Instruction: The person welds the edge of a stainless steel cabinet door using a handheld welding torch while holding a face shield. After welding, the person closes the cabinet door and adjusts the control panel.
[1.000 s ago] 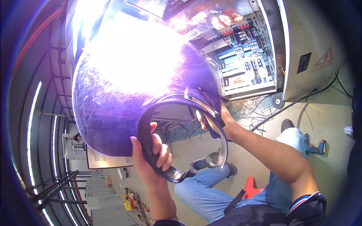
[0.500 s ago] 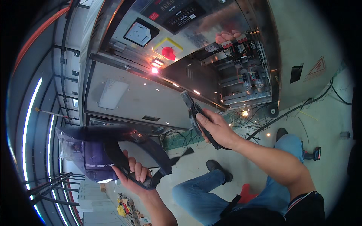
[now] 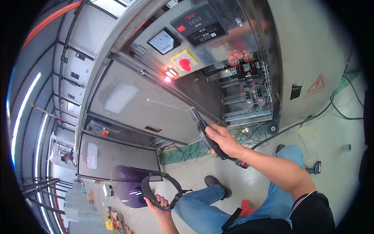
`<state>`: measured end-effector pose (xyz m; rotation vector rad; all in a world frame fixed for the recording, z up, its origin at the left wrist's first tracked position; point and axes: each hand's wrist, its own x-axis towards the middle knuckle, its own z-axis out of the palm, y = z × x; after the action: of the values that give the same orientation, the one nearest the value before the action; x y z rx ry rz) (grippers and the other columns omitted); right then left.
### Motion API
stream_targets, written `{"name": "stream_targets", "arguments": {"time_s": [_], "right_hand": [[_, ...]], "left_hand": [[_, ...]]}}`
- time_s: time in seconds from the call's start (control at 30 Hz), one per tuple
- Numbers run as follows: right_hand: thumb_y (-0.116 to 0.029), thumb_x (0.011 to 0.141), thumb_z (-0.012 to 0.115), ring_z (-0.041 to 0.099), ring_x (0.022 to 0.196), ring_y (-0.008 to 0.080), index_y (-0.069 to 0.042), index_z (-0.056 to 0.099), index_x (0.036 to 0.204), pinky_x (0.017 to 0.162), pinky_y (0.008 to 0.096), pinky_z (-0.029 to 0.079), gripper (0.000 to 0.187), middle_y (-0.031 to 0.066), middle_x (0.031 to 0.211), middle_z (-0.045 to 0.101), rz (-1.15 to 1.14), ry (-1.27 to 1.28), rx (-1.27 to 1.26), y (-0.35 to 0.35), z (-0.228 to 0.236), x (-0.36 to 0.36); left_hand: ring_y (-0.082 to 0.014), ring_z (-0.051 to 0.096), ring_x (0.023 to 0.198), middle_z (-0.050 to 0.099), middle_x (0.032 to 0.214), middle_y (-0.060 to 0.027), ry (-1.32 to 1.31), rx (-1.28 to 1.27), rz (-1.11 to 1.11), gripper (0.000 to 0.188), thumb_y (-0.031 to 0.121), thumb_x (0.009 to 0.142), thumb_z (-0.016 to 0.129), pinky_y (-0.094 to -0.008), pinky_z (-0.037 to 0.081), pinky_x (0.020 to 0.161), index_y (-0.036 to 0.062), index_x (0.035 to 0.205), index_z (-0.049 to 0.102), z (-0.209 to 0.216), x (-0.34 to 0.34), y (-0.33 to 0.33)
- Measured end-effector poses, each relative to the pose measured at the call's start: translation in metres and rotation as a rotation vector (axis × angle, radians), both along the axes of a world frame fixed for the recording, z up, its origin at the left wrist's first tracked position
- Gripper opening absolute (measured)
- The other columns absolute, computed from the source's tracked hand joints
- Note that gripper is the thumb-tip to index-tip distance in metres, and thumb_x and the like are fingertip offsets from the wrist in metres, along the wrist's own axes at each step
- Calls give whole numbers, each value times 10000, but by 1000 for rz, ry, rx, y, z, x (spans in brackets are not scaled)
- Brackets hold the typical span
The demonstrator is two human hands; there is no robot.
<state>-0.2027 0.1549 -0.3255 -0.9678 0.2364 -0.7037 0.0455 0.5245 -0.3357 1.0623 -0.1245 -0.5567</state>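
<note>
Down low, the left hand [image 3: 157, 202] is closed around the black headband [image 3: 161, 187] of a face shield, whose purple-tinted visor [image 3: 126, 185] hangs to the left of the fist, tilted and facing away toward the floor. The headband loops up over the knuckles and its strap trails toward the person's knee. Blue jeans [image 3: 206, 210] and a dark shoe [image 3: 218, 181] show just beside it, with a red object [image 3: 246, 206] on the floor between the legs.

Higher and to the right, the right hand [image 3: 222, 140] is clamped on a long dark tool [image 3: 206, 134], fingers wrapped round its lower part while the pale upper end points up and left toward the cabinet. The two hands are well apart, the left one low near the knees, the right one raised in front of the open panel.

On the floor near the right forearm lies a cordless drill [image 3: 314, 168], with black cables [image 3: 311, 117] snaking past it over the pale concrete.

Beyond the hands stands a steel electrical cabinet [image 3: 156, 105]. Its door [image 3: 202, 35] is swung open and carries a dial meter [image 3: 161, 42], a display panel and a red switch on a yellow plate [image 3: 184, 61]. Inside, wired components [image 3: 249, 95] sit on rails. A warning triangle [image 3: 317, 83] is fixed to the wall at right. Far left, another person [image 3: 69, 157] is partly visible.
</note>
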Motion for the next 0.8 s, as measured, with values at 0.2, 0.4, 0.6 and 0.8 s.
{"name": "stream_targets", "arguments": {"time_s": [0.2, 0.4, 0.6, 0.8], "right_hand": [[-459, 1095, 511, 520, 565, 66, -49, 543, 1020, 528, 230, 435, 418, -10, 745, 543, -20, -55, -209, 10, 38, 9], [-460, 1105, 484, 506, 559, 71, -50, 533, 1047, 516, 234, 427, 417, -10, 727, 527, 62, -196, -256, 35, 115, 55], [-557, 1089, 444, 542, 574, 78, -55, 561, 1213, 519, 226, 476, 530, 12, 805, 574, 171, -327, -188, 46, 133, 70], [-561, 1102, 385, 562, 550, 108, -52, 571, 1176, 510, 249, 464, 547, 37, 747, 585, 2, -300, -38, 21, 97, 52]], "left_hand": [[-116, 447, 513, 521, 714, -4, 20, -10, 16, 653, 653, 1046, 444, -287, 385, 449, 73, 1316, 572, -52, 6, 30], [-135, 539, 615, 630, 893, -62, -51, -24, 14, 661, 665, 1038, 446, -276, 442, 520, 88, 1339, 557, -46, -2, 24], [-143, 675, 856, 693, 1065, -43, -93, -118, 183, 587, 603, 1041, 501, -304, 547, 594, 108, 1346, 586, 2, -11, -8], [-155, 642, 697, 683, 1046, -78, -343, -142, -46, 575, 529, 1087, 422, -288, 506, 515, 57, 1385, 562, 113, -29, -48]]}}
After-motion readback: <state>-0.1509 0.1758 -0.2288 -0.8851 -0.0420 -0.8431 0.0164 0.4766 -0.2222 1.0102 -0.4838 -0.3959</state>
